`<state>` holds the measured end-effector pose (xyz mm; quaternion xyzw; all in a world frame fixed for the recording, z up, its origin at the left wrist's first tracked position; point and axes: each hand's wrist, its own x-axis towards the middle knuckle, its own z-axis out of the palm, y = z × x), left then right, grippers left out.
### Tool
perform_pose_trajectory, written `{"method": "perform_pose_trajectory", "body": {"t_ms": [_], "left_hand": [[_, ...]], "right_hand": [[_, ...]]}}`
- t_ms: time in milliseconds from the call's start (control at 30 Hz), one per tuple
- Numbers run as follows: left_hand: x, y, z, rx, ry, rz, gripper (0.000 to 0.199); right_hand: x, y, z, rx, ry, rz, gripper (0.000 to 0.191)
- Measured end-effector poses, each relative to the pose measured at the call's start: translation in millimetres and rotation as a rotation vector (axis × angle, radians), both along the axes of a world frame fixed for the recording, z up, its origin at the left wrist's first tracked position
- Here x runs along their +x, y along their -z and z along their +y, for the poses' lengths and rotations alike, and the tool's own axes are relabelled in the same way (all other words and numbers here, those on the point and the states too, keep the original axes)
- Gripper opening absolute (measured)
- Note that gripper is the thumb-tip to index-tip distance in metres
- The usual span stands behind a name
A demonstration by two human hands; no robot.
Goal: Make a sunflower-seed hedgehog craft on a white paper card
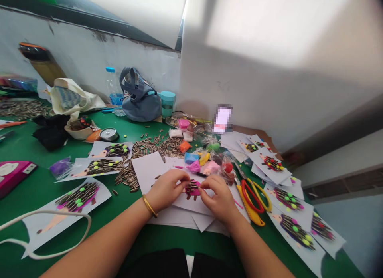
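Observation:
A hedgehog picture on white paper lies between my hands, its body a patch of magenta clay (195,191) stuck with striped sunflower seeds (191,186). My left hand (169,190), with a gold bangle (149,206) at the wrist, is closed in a pinch at the patch's left edge; whatever its fingertips hold is hidden. From the right, my right hand (220,199) pinches what looks like a thin sunflower seed at the clay's edge. White sheets (179,216) lie stacked beneath. Beyond the hands are a heap of sunflower seeds (128,176) and bags of coloured clay (193,166).
Red-handled scissors (253,196) and a yellow cutter (249,210) lie right of my right hand. Hedgehog pictures (295,230) line both sides. A white cord (86,230) loops at left. Behind stand a blue bag (140,104), a cup (167,102) and a phone (222,120).

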<state>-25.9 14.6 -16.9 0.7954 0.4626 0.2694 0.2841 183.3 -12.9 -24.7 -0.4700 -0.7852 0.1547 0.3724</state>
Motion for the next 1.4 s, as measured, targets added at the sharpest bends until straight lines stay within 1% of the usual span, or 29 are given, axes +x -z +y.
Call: {"method": "perform_pose_trajectory", "body": {"t_ms": [100,167,267,500,733,1000,1200,1300,1400], "left_hand": [[-4,5.6,6,0.034,-0.117,0.093,0.015],[-6,8.6,9,0.035,-0.143,0.166,0.016],[-6,10.3,10,0.03,-0.137,0.224,0.018],[-6,8.3,9,0.004,-0.143,0.239,0.02],[-5,11.5,10,0.04,-0.135,0.256,0.02],[-6,9.8,10,0.042,-0.13,0.252,0.02],[-5,9.0,10,0.012,-0.133,0.245,0.02],[-8,9.3,12,-0.038,-0.134,0.186,0.02],[-18,6.3,19,-0.089,-0.165,0.067,0.023]], "right_hand": [[1,2.5,1,-0.028,-0.002,-0.102,0.011],[-1,5.3,0,-0.026,-0.006,-0.16,0.011],[-5,9.3,0,-0.001,0.011,-0.22,0.01],[-9,16.3,1,0.049,0.031,-0.321,0.008],[-12,15.9,-1,0.057,0.04,-0.39,0.008],[-13,13.3,0,0.047,0.047,-0.443,0.008],[-13,14.3,-1,0.04,0.057,-0.464,0.007],[-12,15.8,-1,0.023,0.058,-0.446,0.006],[-7,15.3,0,0.002,0.044,-0.412,0.006]]}}
